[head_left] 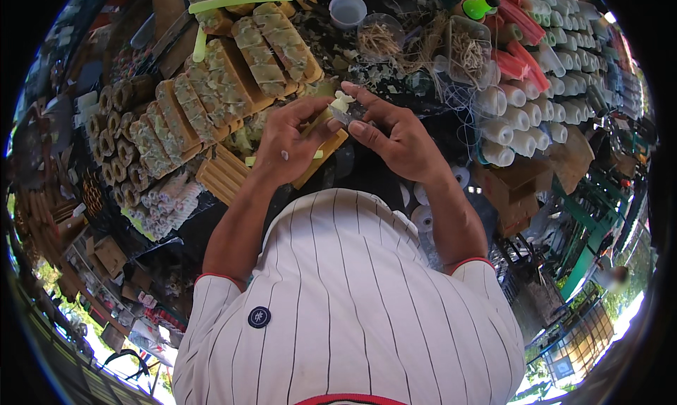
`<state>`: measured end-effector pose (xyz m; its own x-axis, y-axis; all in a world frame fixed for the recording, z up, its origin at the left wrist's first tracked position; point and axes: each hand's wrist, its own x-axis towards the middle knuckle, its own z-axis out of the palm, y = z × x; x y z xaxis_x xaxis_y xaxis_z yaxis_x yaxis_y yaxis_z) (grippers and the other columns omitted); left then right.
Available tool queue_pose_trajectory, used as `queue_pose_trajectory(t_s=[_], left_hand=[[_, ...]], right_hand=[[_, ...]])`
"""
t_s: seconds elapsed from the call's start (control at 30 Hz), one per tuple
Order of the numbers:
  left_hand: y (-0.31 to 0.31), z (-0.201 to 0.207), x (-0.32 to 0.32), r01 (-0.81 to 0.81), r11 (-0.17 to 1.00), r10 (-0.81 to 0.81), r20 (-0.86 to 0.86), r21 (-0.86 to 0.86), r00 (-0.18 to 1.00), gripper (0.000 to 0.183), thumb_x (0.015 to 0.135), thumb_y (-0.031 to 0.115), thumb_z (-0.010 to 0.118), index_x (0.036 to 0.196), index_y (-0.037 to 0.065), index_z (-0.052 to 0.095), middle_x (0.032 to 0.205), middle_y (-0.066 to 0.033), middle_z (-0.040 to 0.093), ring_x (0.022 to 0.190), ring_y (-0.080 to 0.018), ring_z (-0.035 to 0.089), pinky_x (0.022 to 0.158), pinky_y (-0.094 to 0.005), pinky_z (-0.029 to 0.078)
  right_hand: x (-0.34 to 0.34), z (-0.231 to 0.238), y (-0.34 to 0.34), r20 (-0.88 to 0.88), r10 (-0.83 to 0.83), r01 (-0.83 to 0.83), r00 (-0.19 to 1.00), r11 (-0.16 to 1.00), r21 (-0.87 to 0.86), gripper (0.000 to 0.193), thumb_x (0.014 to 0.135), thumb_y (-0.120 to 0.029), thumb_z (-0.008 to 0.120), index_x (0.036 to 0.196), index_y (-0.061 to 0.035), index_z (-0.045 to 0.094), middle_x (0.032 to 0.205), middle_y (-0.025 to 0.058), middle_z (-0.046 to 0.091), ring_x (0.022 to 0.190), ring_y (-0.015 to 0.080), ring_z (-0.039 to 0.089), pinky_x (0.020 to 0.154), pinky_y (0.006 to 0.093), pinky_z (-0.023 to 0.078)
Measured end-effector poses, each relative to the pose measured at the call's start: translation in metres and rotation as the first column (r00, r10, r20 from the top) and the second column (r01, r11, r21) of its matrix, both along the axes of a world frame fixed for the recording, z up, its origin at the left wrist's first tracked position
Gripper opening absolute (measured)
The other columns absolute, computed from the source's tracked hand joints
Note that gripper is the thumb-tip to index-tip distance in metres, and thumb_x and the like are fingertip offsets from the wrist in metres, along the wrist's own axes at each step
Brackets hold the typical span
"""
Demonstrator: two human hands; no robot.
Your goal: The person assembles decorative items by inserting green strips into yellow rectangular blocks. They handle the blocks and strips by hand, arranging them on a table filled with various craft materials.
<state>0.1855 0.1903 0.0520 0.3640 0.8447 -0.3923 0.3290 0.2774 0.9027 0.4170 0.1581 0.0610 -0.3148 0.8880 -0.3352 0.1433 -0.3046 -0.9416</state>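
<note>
My two hands meet in front of my chest, over the dark work surface. My left hand point(288, 140) is closed, its thumb and bent forefinger pinching a pale yellow, waxy-looking piece point(342, 102) with ragged edges. From the other side my right hand point(402, 137) curls its fingers and thumb round a small grey flat piece point(343, 116), which touches the pale piece. Whether the grey piece is a blade I cannot make out. Below my left hand lies a ridged yellow-brown block point(227, 174), with a thin yellow-green strip point(317, 155) near it.
Rows of yellow-brown blocks point(257, 49) with pale green crust stand ahead left, a yellow-green strip point(240, 1) across them. Ahead are a white bowl point(348, 11) and a clear tub point(468, 52) of thin sticks. Whitish cylinders point(525, 116) are stacked right, above a cardboard box point(515, 193).
</note>
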Motion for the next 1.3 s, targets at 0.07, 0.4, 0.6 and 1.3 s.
queue_pose_trajectory(t_s=[0.07,0.4,0.6,1.3], left_hand=[[0.001,0.003,0.001,0.037,0.994,-0.035,-0.025,0.103,0.999,0.030,0.098,0.016,0.079,0.123,-0.001,0.076,0.105,-0.0111,0.077,0.090,-0.0175,0.069,0.082,-0.0333,0.055],[0.006,-0.004,-0.006,0.145,0.935,-0.169,0.049,0.324,0.984,0.031,0.097,0.028,0.081,0.108,-0.001,0.078,0.087,-0.0116,0.073,0.077,-0.0204,0.068,0.070,-0.0345,0.051],[0.010,-0.005,-0.012,0.241,0.917,-0.232,-0.066,0.319,0.970,0.031,0.097,0.029,0.081,0.105,-0.001,0.077,0.085,-0.0118,0.071,0.076,-0.0225,0.069,0.069,-0.0348,0.051],[0.000,0.008,0.013,0.180,0.870,-0.128,-0.142,0.458,0.981,0.031,0.102,0.003,0.065,0.132,-0.004,0.067,0.118,-0.0195,0.072,0.104,-0.0396,0.072,0.090,-0.0436,0.057]], right_hand=[[0.001,-0.004,-0.002,-0.050,0.002,0.001,0.999,0.999,0.046,0.060,0.107,-0.038,0.068,0.155,-0.0036,0.056,0.144,0.0215,0.068,0.137,0.0265,0.062,0.113,0.0386,0.049],[0.003,-0.005,0.000,-0.257,0.071,-0.092,0.964,0.993,-0.071,0.049,0.108,-0.028,0.068,0.150,-0.0019,0.062,0.157,0.0123,0.060,0.135,0.0197,0.060,0.113,0.0349,0.047],[-0.007,-0.009,-0.008,-0.314,-0.097,0.027,0.944,0.976,-0.218,0.047,0.110,-0.027,0.067,0.150,-0.0037,0.062,0.141,0.0119,0.070,0.117,0.0119,0.065,0.098,0.0272,0.054],[-0.017,-0.017,-0.017,0.248,-0.226,0.069,0.942,0.854,0.515,0.050,0.097,-0.016,0.079,0.146,-0.0141,0.069,0.084,0.0095,0.067,0.068,0.0258,0.067,0.065,0.0379,0.056]])
